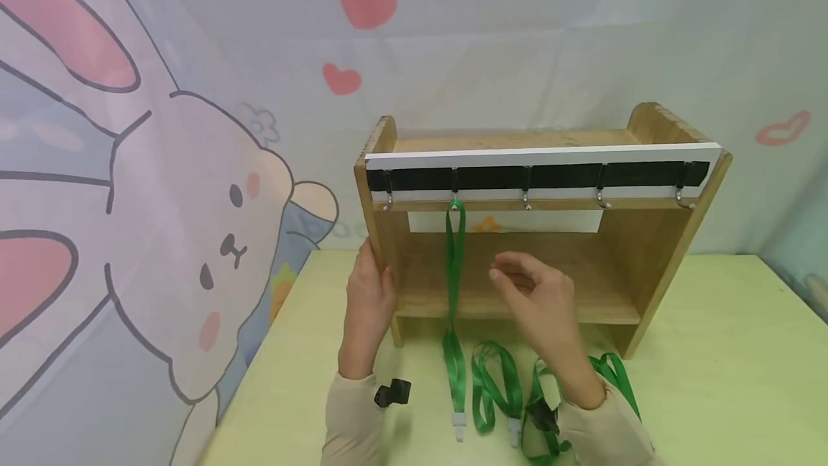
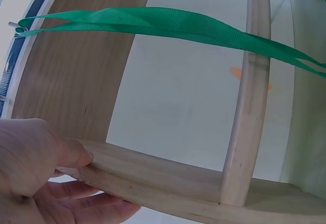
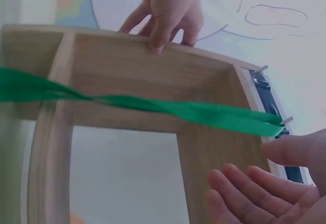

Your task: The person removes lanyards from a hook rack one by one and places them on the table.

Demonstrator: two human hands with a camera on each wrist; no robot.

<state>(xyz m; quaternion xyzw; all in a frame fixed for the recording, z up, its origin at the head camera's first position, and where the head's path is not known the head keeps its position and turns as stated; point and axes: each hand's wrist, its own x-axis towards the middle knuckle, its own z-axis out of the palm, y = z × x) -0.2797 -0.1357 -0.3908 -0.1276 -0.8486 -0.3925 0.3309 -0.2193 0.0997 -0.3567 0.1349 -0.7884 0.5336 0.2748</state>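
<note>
A green lanyard hangs from the second hook from the left on a small wooden shelf, its white clip at the lower end. My left hand grips the shelf's left side panel, thumb on the inner face and fingers outside, plain in the left wrist view. To the right of the hanging lanyard, my right hand is in front of the shelf with loosely bent fingers and holds nothing. In the right wrist view, the lanyard's loop sits on the hook, apart from those fingers.
A folded green lanyard lies on the light green table, and more green lanyards lie partly hidden under my right forearm. Several hooks line the black strip. Behind stands a cloth backdrop with a cartoon rabbit.
</note>
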